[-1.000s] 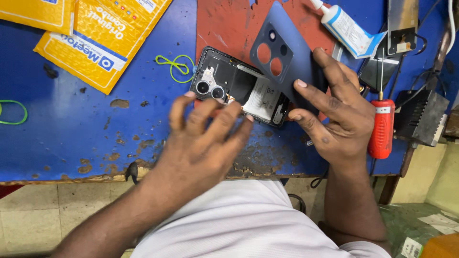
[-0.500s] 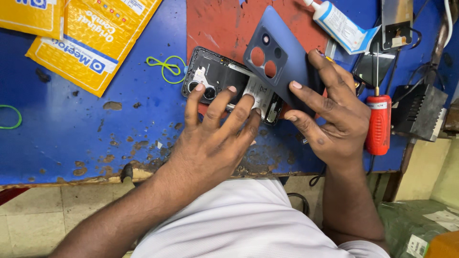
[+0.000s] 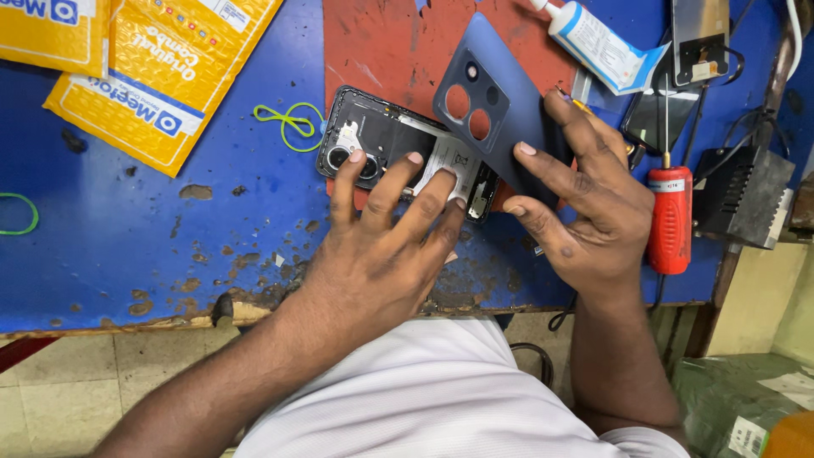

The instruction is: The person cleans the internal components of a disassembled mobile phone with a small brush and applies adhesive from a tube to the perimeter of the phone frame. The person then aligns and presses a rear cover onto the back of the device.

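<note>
— Both hands had moved in a second: the left hand (image 3: 373, 254), which had hovered blurred below the open phone (image 3: 407, 153), was now planted on it.

— And the back cover (image 3: 500, 110)?

— It was tilted up off the phone's right end, over the red mat (image 3: 381, 51), much as before. So the phone looked pinned while the cover was being worked.

— How were the hands set?

— The left lay spread wide, fingertips pressing the phone's insides, closed on nothing. The right hand (image 3: 585, 203) held the cover's edge between thumb and loosely spread fingers. A red screwdriver (image 3: 670, 220) lay just beside it.
</note>
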